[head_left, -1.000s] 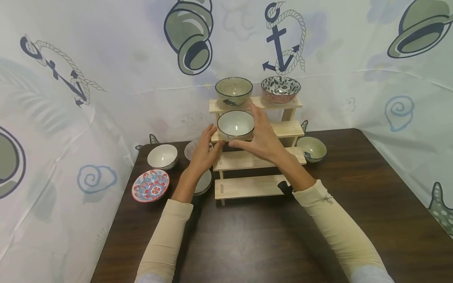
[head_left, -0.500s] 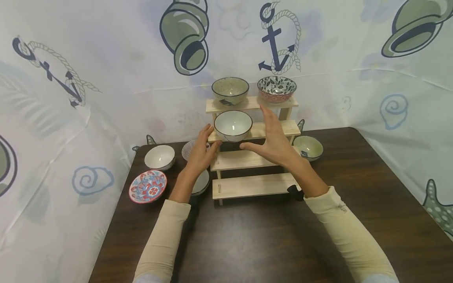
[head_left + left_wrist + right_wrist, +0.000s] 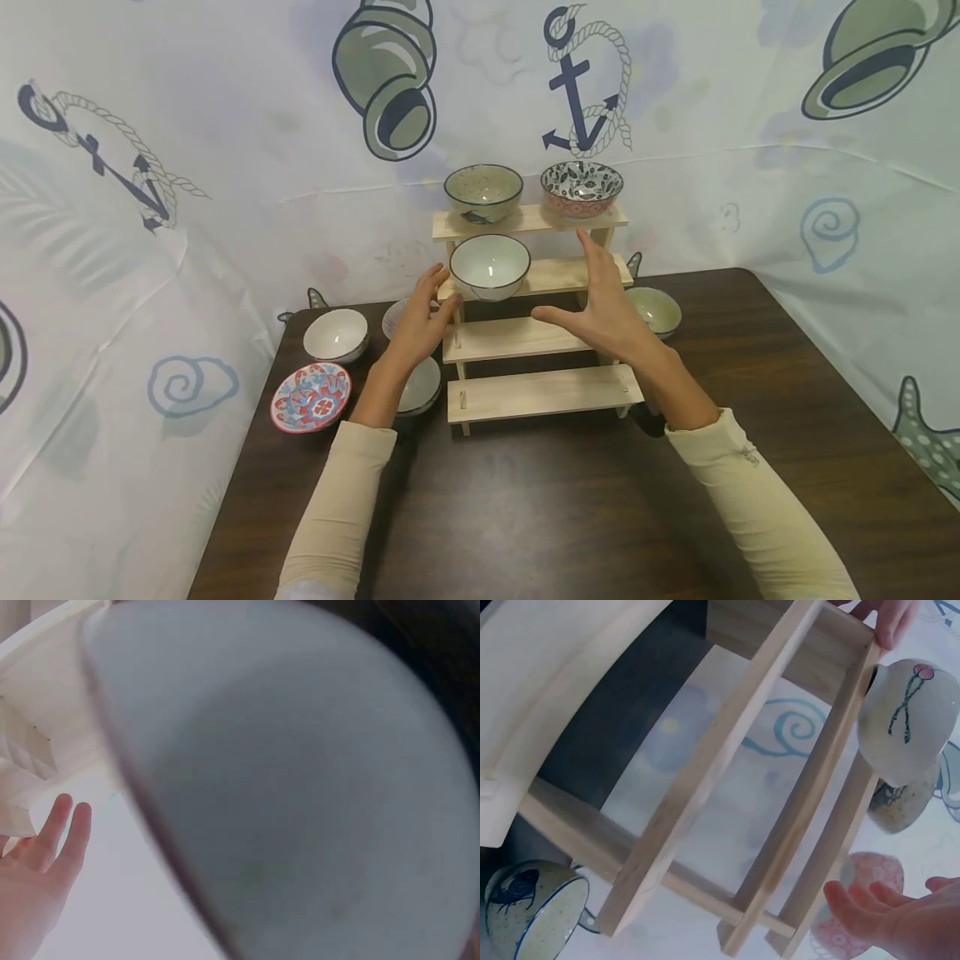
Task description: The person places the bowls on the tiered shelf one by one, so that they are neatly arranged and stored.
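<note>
A white bowl with a dark rim stands at the left end of the second-highest shelf of a stepped wooden stand. My left hand is at its left side, fingers loosely bent, fingertips right beside the shelf end. In the right wrist view the same bowl shows a pink-and-green drawing on its outside. My right hand is apart from the bowl, to its right, with thumb and fingers spread and nothing between them. A pale bowl, out of focus, fills most of the left wrist view.
On the top shelf stand a speckled green bowl and a red-and-black patterned bowl. Left on the dark table are a white bowl, a red-and-blue dish and two partly hidden bowls. A green bowl sits right of the stand.
My right hand has moved right, away from the white bowl's side. My left hand stays at the bowl's left, and the bowl stays on its shelf. The head view has shifted slightly.
</note>
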{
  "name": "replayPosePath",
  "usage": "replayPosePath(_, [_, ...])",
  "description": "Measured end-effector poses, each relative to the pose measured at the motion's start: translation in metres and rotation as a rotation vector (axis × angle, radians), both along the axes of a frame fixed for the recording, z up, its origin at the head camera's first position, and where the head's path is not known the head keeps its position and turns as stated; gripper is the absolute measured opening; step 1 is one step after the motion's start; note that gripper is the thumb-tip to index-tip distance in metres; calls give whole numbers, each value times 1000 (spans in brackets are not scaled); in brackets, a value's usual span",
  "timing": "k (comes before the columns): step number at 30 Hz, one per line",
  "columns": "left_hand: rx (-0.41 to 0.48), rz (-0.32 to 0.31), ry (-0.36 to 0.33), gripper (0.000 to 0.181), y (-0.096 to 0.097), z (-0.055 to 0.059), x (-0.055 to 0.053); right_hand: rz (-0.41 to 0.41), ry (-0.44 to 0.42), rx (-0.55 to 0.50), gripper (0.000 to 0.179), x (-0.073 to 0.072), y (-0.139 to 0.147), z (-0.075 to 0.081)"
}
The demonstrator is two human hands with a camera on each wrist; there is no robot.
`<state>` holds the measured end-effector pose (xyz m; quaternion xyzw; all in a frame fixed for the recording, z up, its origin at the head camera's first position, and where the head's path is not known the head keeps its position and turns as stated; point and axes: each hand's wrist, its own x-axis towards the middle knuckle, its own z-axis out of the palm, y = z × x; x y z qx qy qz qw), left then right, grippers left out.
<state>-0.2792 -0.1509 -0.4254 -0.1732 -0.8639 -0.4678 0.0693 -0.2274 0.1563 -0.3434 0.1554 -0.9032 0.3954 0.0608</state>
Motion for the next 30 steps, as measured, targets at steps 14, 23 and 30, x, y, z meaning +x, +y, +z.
replayPosePath(14, [96, -17, -193, 77, -4, 10, -4, -50, -14, 4, 124, -1, 24, -14])
replayPosePath(23, [80, -1, -164, 82, -4, 7, -3, -80, -61, -12, 124, -1, 38, -19])
replayPosePath(30, [87, 4, -171, 83, -3, 5, -2, -114, -54, 13, 125, -4, 49, -22])
